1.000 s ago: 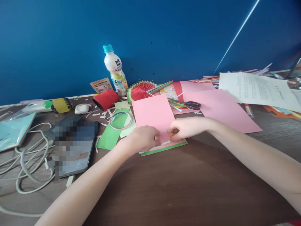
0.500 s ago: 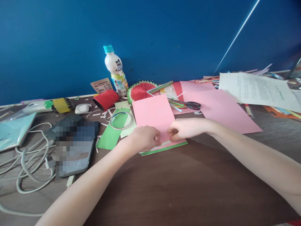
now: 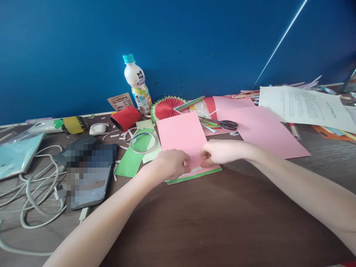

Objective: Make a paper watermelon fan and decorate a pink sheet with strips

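A sheet of pink paper (image 3: 180,131) lies on the table, with a green strip (image 3: 194,175) along its near edge. Just above the green runs a thin pale strip, partly covered by my fingers. My left hand (image 3: 172,164) rests on the lower left of the pink sheet, fingers curled and closed. Across from it, my right hand (image 3: 218,152) is pinched closed at the lower right. Whatever is between the fingertips of either hand is hidden. Left of the sheet, a roll of tape (image 3: 142,151) lies on green paper (image 3: 129,162).
Scissors (image 3: 228,125) and a red-green paper fan (image 3: 167,106) lie behind the sheet. A bottle (image 3: 137,83) stands by the blue wall. Left are a phone (image 3: 93,178) and white cables (image 3: 26,185). More pink paper (image 3: 274,135) and a printed page (image 3: 306,107) lie right.
My right hand has shifted very slightly to the right over the pink paper. My left hand stays in nearly the same place.
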`<act>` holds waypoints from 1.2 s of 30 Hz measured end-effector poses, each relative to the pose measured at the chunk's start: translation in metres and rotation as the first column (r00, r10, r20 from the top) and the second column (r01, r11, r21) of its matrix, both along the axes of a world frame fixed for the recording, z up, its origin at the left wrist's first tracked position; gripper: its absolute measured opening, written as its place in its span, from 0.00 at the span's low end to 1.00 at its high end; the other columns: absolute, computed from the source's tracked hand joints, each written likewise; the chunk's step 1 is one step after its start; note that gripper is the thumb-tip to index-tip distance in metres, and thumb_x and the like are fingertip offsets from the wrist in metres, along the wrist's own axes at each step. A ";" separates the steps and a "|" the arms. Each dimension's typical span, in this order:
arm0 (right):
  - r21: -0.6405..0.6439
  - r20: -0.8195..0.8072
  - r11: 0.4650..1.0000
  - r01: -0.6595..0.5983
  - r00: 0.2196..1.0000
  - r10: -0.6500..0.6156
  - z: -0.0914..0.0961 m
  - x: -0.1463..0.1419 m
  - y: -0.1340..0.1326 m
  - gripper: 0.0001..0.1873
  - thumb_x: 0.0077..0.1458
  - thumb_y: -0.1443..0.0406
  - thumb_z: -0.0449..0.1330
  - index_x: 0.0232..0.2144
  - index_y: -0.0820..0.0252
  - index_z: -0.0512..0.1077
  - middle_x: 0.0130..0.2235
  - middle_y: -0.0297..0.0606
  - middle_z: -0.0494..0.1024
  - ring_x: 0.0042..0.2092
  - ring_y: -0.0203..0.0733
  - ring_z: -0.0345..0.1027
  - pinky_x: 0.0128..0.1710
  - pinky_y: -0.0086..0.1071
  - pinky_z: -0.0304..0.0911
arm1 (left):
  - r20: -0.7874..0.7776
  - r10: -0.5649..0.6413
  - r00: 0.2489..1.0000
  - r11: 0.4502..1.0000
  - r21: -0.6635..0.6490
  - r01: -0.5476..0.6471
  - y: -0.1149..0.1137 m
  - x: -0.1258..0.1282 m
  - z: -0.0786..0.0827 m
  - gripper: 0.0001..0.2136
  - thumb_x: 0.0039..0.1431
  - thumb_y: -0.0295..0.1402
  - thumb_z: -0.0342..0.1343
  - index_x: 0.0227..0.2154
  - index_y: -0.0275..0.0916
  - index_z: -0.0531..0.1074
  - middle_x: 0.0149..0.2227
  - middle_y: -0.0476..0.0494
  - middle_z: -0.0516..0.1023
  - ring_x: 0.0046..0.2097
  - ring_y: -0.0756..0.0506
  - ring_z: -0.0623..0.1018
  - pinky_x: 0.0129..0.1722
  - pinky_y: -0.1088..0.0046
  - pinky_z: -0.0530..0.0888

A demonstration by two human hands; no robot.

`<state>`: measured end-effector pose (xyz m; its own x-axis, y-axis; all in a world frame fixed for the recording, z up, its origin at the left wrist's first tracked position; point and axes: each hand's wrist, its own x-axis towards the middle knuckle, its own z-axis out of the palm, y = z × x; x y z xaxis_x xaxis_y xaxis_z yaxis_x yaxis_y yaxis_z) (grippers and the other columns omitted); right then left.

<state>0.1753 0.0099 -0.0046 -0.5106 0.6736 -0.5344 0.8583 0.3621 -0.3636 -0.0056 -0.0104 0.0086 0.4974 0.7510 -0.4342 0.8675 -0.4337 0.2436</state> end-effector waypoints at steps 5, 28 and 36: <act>0.044 0.067 0.999 0.012 0.998 -0.015 0.006 0.000 -0.001 0.15 0.46 0.54 0.54 0.18 0.59 0.63 0.20 0.31 0.62 0.22 0.33 0.53 0.21 0.30 0.42 | 0.006 0.011 1.000 1.000 -0.002 -0.011 -0.001 0.000 0.002 0.09 0.51 0.37 0.48 0.29 0.43 0.73 0.32 0.47 0.76 0.32 0.46 0.73 0.33 0.71 0.66; 0.021 0.170 0.998 0.059 0.983 -0.062 0.023 0.018 -0.005 0.11 0.41 0.57 0.58 0.25 0.57 0.65 0.24 0.29 0.67 0.23 0.33 0.58 0.20 0.28 0.48 | 0.040 -0.027 0.999 0.999 -0.040 0.029 0.004 -0.003 -0.002 0.09 0.49 0.36 0.48 0.27 0.42 0.72 0.34 0.47 0.76 0.33 0.47 0.72 0.28 0.73 0.62; -0.083 0.028 0.996 -0.011 1.000 0.014 0.029 0.021 0.004 0.12 0.44 0.56 0.57 0.22 0.59 0.64 0.23 0.28 0.63 0.22 0.30 0.53 0.21 0.28 0.46 | 0.173 0.015 0.985 0.997 -0.074 -0.002 0.014 -0.011 -0.003 0.10 0.50 0.38 0.46 0.25 0.40 0.69 0.29 0.49 0.75 0.29 0.49 0.70 0.26 0.74 0.62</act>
